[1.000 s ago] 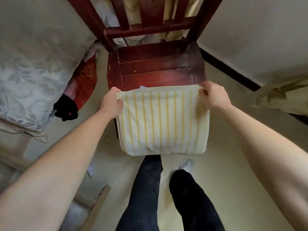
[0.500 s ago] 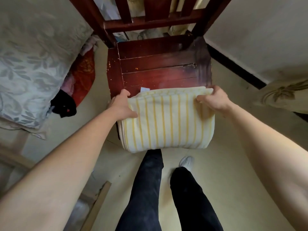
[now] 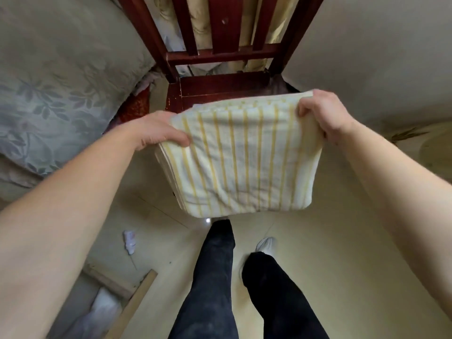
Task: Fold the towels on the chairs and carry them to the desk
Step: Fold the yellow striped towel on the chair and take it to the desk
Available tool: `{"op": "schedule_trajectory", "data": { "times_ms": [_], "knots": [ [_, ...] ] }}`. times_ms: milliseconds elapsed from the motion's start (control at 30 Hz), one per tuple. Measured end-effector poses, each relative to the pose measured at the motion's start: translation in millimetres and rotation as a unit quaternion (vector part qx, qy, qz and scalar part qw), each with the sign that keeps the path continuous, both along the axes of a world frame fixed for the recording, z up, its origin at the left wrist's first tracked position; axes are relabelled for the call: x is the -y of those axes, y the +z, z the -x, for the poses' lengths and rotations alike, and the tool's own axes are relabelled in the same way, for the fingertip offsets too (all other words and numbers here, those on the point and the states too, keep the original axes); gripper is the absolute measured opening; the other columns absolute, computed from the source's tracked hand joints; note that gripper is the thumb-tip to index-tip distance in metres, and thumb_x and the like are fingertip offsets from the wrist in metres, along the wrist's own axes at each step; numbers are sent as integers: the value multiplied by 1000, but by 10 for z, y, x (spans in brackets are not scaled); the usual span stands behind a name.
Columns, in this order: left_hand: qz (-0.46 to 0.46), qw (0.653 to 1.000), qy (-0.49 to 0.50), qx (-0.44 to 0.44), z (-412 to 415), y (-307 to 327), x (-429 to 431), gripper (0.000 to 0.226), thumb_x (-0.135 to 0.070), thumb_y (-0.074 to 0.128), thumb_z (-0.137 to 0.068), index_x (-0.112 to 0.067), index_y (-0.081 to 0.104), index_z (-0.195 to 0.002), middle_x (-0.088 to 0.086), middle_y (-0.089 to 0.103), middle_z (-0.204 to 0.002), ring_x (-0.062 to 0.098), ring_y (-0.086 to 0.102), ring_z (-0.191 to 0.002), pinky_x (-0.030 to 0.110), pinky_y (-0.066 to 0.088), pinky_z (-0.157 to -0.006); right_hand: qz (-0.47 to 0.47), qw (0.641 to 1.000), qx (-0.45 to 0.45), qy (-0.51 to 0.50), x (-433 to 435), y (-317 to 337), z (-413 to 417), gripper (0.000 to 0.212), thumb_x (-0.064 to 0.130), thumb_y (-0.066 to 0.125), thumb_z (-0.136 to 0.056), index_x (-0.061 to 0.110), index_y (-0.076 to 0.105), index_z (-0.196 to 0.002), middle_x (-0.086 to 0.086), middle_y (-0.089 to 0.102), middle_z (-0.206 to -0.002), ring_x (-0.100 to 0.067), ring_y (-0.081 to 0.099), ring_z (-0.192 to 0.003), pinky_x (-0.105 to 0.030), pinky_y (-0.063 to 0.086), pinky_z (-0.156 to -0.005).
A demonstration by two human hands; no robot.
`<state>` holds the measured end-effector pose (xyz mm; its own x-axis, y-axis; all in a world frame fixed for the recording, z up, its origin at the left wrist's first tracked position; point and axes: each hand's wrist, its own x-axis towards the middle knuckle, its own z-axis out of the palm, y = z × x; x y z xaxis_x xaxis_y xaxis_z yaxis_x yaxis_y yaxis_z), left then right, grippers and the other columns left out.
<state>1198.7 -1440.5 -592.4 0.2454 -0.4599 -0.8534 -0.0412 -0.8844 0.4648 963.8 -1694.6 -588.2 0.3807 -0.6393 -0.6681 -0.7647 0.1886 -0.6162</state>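
Observation:
A folded cream towel with yellow stripes (image 3: 241, 157) hangs in the air in front of a dark red wooden chair (image 3: 220, 86). My left hand (image 3: 156, 129) grips its upper left corner, thumb on top. My right hand (image 3: 322, 113) grips the upper right corner with fingers curled over the edge. The towel's lower half droops over the chair's front edge and hides most of the seat. No desk is in view.
A bed with a grey leaf-pattern cover (image 3: 49, 99) fills the left side. A pale wall (image 3: 379, 57) stands to the right. My legs in dark trousers (image 3: 215, 277) stand on the yellowish floor, with a wooden board (image 3: 137, 299) and a white scrap (image 3: 129, 241) lying to the left.
Both hands have lifted the folded towel off the chair seat and towards me. The view has tilted up along the chair back.

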Motion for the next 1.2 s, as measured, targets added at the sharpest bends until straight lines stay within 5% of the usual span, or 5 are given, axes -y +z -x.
{"op": "schedule_trajectory", "data": {
  "times_ms": [267,467,733,1067,1200],
  "knots": [
    [184,895,-5,406,8,999,361,50,-21,73,-74,-20,64,-123,4,68,-119,23,61,-113,19,40,-87,192,966,167,42,268,1118,-67,48,10,67,-67,20,68,-114,15,67,-94,16,59,-72,-9,48,-71],
    [153,784,-134,586,525,867,93,27,-21,57,-76,-22,63,-102,6,64,-103,34,56,-98,40,41,-79,402,872,94,262,98,836,454,50,20,64,-71,23,62,-121,-1,65,-108,-23,62,-101,-36,53,-87],
    [-82,835,-400,369,1685,-610,-766,40,-12,58,-83,-23,51,-121,2,59,-117,25,56,-110,38,40,-87,272,808,-108,512,-795,-732,1427,40,15,58,-85,13,61,-124,-13,58,-112,-38,59,-100,-42,49,-72],
    [-81,923,-332,177,1464,-807,-826,32,-26,63,-80,-24,58,-112,0,61,-110,26,59,-104,37,51,-82,170,791,-190,556,-721,-808,1288,28,37,70,-72,29,68,-99,-1,62,-105,-31,56,-107,-38,44,-88],
    [-97,962,-246,60,702,-592,-461,59,-32,79,-71,-19,56,-123,-1,58,-118,21,57,-103,27,45,-82,22,883,-195,427,-175,-489,713,14,33,72,-79,23,65,-87,-3,67,-91,-26,62,-89,-31,47,-75]
  ]
}}
